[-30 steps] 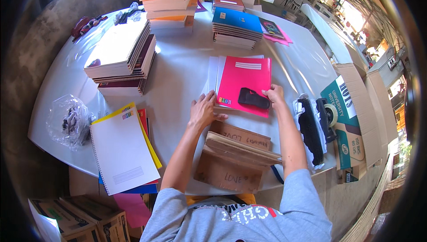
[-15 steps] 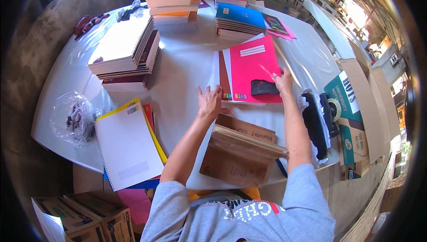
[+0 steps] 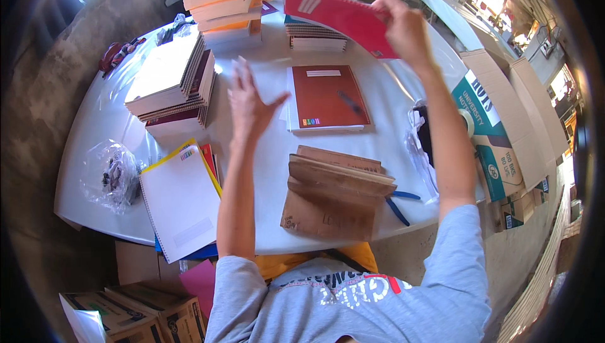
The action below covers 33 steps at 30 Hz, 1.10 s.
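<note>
My right hand [image 3: 403,31] is raised at the far right of the table, its fingers closed on the edge of a thin red notebook cover [image 3: 337,18]. The cover tilts in the air, with a row of holes along its upper edge. A brown notebook cover [image 3: 321,94] lies flat below it, over pale sheets, with a small dark mark or object on it that I cannot make out. To its left my left hand [image 3: 251,100] is held over the table with fingers spread, holding nothing. A folded brown cardboard piece [image 3: 334,210] stands near the front edge.
Stacked spiral notebooks [image 3: 170,84] stand at left, beside a tall pile of books [image 3: 220,2]. Another notebook stack [image 3: 315,37] is behind. A white notebook [image 3: 179,198], a plastic bag [image 3: 112,173], blue-handled pliers [image 3: 400,207] and an open carton [image 3: 504,135] surround the work area.
The red cover has been lifted off the brown one and carried up and away by my right hand. My left hand has let go of the sheets, moving left and up with fingers spread.
</note>
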Each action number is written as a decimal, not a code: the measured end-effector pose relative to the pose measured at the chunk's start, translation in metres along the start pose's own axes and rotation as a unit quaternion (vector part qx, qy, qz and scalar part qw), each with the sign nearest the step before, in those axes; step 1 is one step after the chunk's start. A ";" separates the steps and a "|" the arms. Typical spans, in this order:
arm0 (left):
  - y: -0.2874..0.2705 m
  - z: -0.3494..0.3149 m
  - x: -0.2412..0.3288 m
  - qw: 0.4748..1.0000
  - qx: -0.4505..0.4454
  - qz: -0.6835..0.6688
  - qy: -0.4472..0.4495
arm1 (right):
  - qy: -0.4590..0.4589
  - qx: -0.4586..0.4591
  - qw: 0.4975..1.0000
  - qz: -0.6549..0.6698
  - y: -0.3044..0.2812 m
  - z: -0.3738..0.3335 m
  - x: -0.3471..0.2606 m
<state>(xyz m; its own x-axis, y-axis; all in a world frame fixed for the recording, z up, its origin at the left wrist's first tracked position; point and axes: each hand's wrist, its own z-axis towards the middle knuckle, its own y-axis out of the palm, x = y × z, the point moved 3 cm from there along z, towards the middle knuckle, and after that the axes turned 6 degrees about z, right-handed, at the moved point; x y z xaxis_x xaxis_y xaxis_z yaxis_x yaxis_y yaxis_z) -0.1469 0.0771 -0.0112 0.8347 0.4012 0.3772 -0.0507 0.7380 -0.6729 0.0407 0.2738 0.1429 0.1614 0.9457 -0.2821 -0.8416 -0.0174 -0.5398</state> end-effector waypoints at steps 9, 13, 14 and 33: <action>-0.161 -0.040 0.068 0.912 -0.127 -0.390 -0.019 | -0.108 -0.230 0.952 0.173 -0.110 -0.053 -0.139; -0.142 -0.118 0.037 0.882 -0.141 -0.441 -0.090 | -0.078 -0.299 0.935 0.173 -0.092 -0.101 -0.159; -0.130 -0.136 0.028 0.892 -0.128 -0.421 -0.104 | -0.072 -0.329 0.930 0.146 -0.084 -0.116 -0.159; -0.040 -0.197 0.045 0.810 -0.173 -0.532 -0.178 | 0.411 0.049 0.814 0.408 -0.043 -0.301 -0.067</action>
<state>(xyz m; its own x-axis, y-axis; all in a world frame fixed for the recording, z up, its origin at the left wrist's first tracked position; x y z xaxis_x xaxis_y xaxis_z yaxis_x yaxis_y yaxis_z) 0.0005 -0.0412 -0.0928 0.0912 -0.1853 0.9784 0.8012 0.5972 0.0384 0.2206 0.1133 -0.0535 -0.2148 0.0944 -0.9721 -0.8723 -0.4662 0.1475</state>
